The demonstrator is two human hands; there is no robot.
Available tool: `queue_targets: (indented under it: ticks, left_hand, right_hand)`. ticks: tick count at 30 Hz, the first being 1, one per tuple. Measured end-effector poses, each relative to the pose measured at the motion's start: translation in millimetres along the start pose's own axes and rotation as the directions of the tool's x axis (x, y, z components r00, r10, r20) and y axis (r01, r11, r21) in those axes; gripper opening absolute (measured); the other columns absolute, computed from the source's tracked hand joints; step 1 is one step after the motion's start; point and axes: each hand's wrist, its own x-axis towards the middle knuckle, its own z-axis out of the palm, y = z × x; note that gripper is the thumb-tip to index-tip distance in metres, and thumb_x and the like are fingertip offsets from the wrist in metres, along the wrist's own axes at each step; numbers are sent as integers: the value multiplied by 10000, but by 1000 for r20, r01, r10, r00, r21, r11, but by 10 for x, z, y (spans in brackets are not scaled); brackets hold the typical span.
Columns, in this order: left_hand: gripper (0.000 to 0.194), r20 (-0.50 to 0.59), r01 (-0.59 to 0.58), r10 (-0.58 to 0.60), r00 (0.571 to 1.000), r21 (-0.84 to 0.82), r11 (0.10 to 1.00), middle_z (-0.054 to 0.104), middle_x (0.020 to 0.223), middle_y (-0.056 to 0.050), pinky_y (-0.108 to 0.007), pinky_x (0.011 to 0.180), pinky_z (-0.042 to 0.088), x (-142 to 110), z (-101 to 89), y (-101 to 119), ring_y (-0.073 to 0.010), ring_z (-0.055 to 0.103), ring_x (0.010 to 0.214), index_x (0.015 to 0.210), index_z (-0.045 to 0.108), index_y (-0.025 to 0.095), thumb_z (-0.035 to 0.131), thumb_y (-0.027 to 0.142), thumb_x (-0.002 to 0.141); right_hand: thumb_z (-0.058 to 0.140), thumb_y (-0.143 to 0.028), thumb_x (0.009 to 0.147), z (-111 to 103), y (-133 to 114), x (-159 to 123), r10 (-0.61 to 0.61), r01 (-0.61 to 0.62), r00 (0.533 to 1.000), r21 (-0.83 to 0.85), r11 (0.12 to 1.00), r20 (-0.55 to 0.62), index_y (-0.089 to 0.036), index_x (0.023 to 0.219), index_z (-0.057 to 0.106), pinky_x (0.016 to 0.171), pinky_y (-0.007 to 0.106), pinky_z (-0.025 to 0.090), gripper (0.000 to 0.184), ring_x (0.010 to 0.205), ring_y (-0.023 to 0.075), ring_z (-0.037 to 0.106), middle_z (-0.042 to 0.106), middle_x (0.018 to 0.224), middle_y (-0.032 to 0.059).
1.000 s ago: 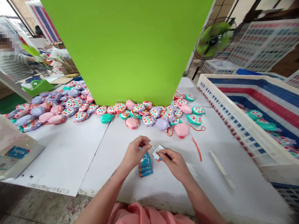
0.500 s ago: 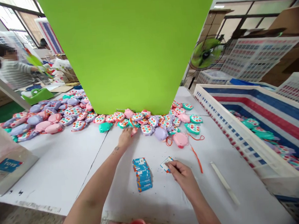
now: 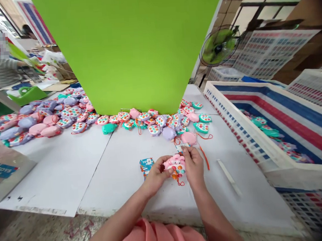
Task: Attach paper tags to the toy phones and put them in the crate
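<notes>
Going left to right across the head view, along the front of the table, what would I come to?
Translucent bag, blue cards, left hand, pink toy, right hand, orange cord, white strip.

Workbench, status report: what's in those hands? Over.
Left hand gripping pink button-covered plastic toy. Right hand pinching small white-and-blue card. Blue printed rectangular cards beside left hand.

Toys (image 3: 168,133) on table (image 3: 119,145) before panel (image 3: 132,53); card stack (image 3: 146,165) nearer; bag (image 3: 9,155) left; crate (image 3: 284,176) right, toys inside.
</notes>
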Motion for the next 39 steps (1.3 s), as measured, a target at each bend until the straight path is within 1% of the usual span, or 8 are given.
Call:
queue_targets:
  ticks: [3,9,16,21,26,31,34,39]
  left_hand:
    - [430,2,-33,33,999,-30,999,624,1029,-39,-259,811,453,-6,67,-25,-140,568,898,1129,568,192,717,266,732]
    - [491,154,218,-188,970,-214,952,501,1239,-76,-360,718,541,-56,201,74,-196,575,939,1213,505,253,664,334,756]
    - [645,19,176,-189,982,283,943,553,1008,-52,-207,450,513,-38,153,10,-89,558,636,1203,447,227,749,310,639]
    - [219,-68,120,-99,993,527,841,598,780,-20,-179,416,439,-65,83,123,-93,558,557,911,612,157,581,318,766]
    - [168,-49,55,-31,998,624,780,596,632,2,-206,509,417,-90,78,242,-105,539,559,789,657,157,564,296,770]
    - [203,-81,166,-153,985,180,970,592,709,-8,-230,618,435,-83,80,289,-104,524,626,717,621,149,674,344,700]
    - [270,-16,199,-201,979,-99,975,590,704,-8,-212,630,415,-77,73,266,-87,516,624,716,611,138,708,390,698]
    - [294,-72,157,-165,984,-111,981,650,767,-33,-214,652,408,-15,18,120,-98,554,659,823,677,130,762,360,660]
  right_hand:
    - [464,-423,865,-15,-44,-44,-106,99,990,-75,992,-92,-151,864,598,650,293,470,302,692,178,598,644,779,56]
    - [450,-335,902,-159,-107,-56,-447,362,886,-418,833,-123,-167,941,627,660,282,463,247,683,172,607,649,750,55]
    - [446,-278,920,-238,-193,-74,-610,564,783,-558,608,127,-176,960,639,648,279,472,222,737,188,626,676,816,93]
    - [435,-274,925,-309,-202,-53,-558,545,819,-491,680,137,-171,950,621,686,266,474,214,757,172,620,660,822,71]
    - [444,-305,913,-348,-246,-78,-476,491,866,-432,757,150,-189,945,622,683,271,474,215,727,171,618,664,814,52]
    - [454,-329,896,-346,-196,-82,-377,403,915,-383,831,145,-187,937,633,669,278,474,232,683,169,611,668,797,50]
    - [457,-346,889,-355,-119,-77,-311,334,942,-358,872,122,-183,944,630,665,284,472,245,692,175,613,666,802,55]
    - [502,-399,853,-547,-107,-87,-195,210,978,-329,921,76,-179,896,635,560,258,429,260,581,151,556,614,675,31]
